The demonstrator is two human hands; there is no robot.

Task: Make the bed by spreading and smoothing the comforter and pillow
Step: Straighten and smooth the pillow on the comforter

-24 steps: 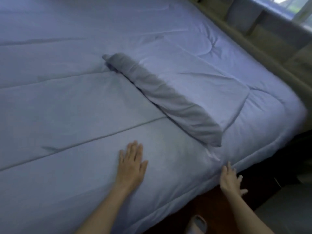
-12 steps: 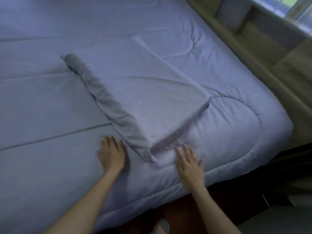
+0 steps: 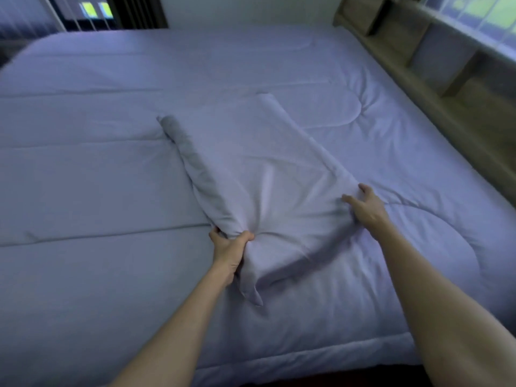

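Observation:
A pale lilac pillow (image 3: 259, 169) with a grey side band lies slantwise on the matching quilted comforter (image 3: 97, 275), which covers the whole bed. My left hand (image 3: 230, 248) is clenched on the pillow's near left corner, bunching the case into folds, and a loose flap of fabric hangs below it. My right hand (image 3: 364, 206) grips the pillow's near right corner with its fingers curled over the edge. Both forearms reach in from the bottom of the view.
A wooden headboard with open shelf compartments (image 3: 435, 60) runs along the right side of the bed, under a window (image 3: 483, 12). Beyond the far edge of the bed stand dark curtains and a railing (image 3: 111, 12). The bed's near edge (image 3: 307, 361) drops to a dark floor.
Both hands have gone from lying flat on the comforter to gripping the pillow's two near corners. The pillow's near end is now bunched and pulled, and the view has swung farther over the bed.

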